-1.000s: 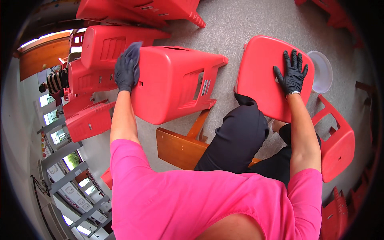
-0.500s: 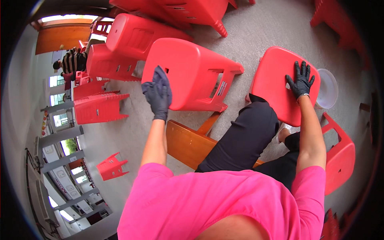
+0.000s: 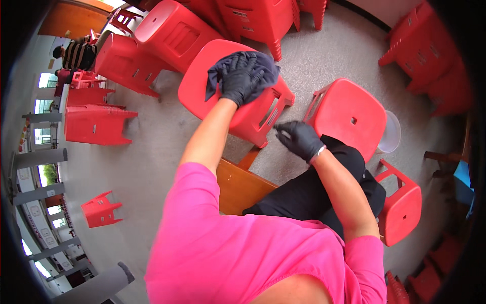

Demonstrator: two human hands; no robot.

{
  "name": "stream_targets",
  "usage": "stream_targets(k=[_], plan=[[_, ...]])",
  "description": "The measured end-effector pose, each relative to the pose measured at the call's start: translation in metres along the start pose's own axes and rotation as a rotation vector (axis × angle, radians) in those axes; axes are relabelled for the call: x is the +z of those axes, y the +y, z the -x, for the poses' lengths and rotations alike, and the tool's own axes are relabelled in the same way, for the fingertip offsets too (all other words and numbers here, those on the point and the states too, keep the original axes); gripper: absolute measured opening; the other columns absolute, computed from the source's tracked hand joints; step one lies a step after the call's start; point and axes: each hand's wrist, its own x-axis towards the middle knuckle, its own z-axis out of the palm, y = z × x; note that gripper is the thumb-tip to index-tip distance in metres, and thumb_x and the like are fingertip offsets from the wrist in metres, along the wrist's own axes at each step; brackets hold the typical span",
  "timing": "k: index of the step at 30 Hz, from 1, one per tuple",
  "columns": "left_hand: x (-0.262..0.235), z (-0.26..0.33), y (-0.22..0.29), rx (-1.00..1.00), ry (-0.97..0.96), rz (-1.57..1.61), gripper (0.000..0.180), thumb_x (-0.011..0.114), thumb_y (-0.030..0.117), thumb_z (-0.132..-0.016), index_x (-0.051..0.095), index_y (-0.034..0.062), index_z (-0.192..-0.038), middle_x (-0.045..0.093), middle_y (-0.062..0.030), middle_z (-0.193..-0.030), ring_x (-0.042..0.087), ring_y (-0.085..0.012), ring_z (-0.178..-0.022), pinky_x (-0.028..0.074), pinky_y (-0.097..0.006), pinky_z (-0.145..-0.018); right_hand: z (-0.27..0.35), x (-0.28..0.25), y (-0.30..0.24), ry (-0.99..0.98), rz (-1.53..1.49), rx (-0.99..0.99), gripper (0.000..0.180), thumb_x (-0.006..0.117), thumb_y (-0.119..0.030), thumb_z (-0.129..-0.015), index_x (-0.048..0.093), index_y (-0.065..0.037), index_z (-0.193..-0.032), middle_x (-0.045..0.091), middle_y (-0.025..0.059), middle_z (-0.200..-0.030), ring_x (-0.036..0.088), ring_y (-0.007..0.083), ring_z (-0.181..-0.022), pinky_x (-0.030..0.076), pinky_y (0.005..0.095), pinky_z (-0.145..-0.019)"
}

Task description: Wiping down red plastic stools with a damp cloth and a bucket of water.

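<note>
My left hand (image 3: 241, 78), in a black glove, lies on a dark grey-purple cloth (image 3: 266, 71) on the seat of a red plastic stool (image 3: 195, 91). Its fingers are spread over the cloth, pressing it to the seat's surface. My right hand (image 3: 299, 139), also black-gloved, hangs above my knee between this stool and a second red stool (image 3: 349, 114). Its fingers are loosely bent, with a gap by the thumb and nothing seen in them. The second stool's seat is bare, with a small square hole in the middle.
A translucent plastic tub (image 3: 391, 131) stands beyond the second stool. A low red stool (image 3: 402, 215) lies to the right. Stacked red stools (image 3: 258, 25) fill the back, others (image 3: 430, 55) the far right. A wooden bench (image 3: 243, 187) is beneath me. A person in stripes (image 3: 80, 54) is far left.
My left hand has slid the cloth rightward and away across the stool seat. My right hand has lifted off the second stool and come left, its spread fingers now loosely bent. The view has shifted.
</note>
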Motion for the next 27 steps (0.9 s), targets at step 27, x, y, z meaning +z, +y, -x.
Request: stream_targets(k=[27], plan=[[-0.022,0.133,0.114,0.220,0.234,1.178,0.034,0.051,0.023,-0.095,0.055,0.0003,-0.119,0.053,-0.0171,-0.127,0.050,-0.0287,-0.121,0.038,-0.041,-0.102,0.023,-0.016,-0.003,-0.043,-1.278,0.570,0.071,0.051,-0.050,-0.092,0.027,-0.011,-0.147,0.035,0.0031,-0.149,0.031,0.0205,-0.136,0.035,0.0349,-0.103]])
